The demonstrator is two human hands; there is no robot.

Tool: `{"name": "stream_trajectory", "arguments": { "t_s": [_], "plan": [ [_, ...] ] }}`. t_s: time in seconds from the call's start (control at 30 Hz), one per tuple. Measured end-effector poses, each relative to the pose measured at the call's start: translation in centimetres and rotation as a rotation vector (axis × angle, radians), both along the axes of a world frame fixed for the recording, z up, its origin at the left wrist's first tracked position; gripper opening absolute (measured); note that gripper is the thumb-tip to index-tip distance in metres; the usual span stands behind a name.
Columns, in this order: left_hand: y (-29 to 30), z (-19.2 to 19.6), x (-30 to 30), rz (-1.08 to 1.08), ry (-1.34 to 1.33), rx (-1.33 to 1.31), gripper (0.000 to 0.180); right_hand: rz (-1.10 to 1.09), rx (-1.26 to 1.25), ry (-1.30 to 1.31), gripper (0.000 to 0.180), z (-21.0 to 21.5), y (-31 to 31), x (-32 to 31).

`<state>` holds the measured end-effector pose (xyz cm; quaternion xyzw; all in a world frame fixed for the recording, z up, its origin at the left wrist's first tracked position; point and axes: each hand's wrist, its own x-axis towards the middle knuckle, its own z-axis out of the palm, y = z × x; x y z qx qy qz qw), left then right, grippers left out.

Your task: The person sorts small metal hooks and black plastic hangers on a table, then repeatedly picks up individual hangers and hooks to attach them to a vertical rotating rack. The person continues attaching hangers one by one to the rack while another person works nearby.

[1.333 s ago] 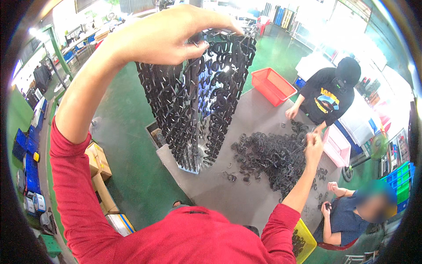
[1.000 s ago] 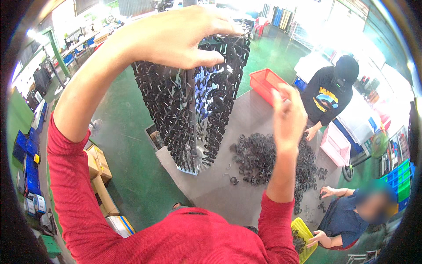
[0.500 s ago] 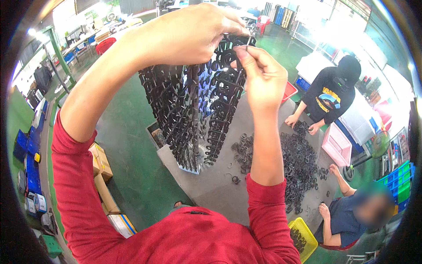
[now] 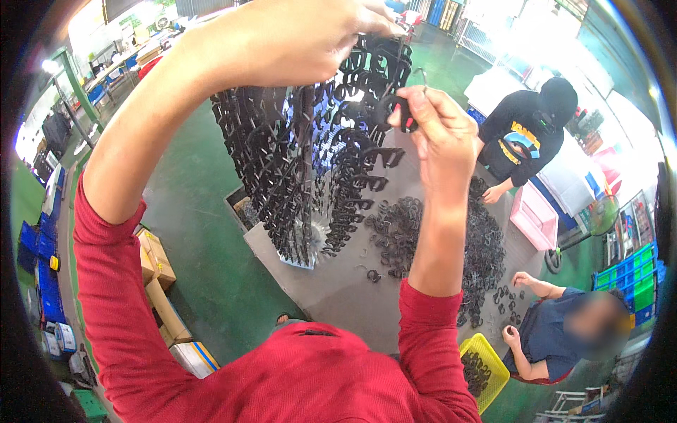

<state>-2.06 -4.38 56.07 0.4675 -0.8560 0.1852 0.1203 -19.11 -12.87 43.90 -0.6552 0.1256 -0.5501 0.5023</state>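
A tall rack (image 4: 264, 162) hung with dense rows of black hook-shaped parts stands in front of me, narrowing toward its foot in this view. At its top, my left hand (image 4: 331, 32) is closed, fingertips at the upper end of the rack's right-hand row; exactly what they pinch is partly hidden. To the right of the rack, my right hand (image 4: 444, 130) is closed on a black curved part (image 4: 403, 113) with small red spots. A thin bent metal wire (image 4: 422, 74) rises above those fingers. Several black parts jut outward on the rack's right side.
Loose black parts (image 4: 479, 247) form a large pile on the grey table (image 4: 338, 292). A yellow basket (image 4: 499, 384) holds more. One co-worker (image 4: 529, 134) stands beyond the pink crate (image 4: 532, 218); another person (image 4: 550, 338) sits at right. Cardboard boxes (image 4: 159, 261) stand at left.
My right hand has moved right, away from the rack's top, with the black curved part in its fingers. My left hand stays at the rack's top. The view has shifted slightly.
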Motion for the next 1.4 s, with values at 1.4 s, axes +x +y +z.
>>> {"name": "stream_trajectory", "arguments": {
  "t_s": [1.4],
  "plan": [
    [1.9,-0.3,0.5,0.04,-0.056,-0.186,0.033,0.109,-0.052,-0.178,0.009,1.9,0.8,3.0]
  ]
}}
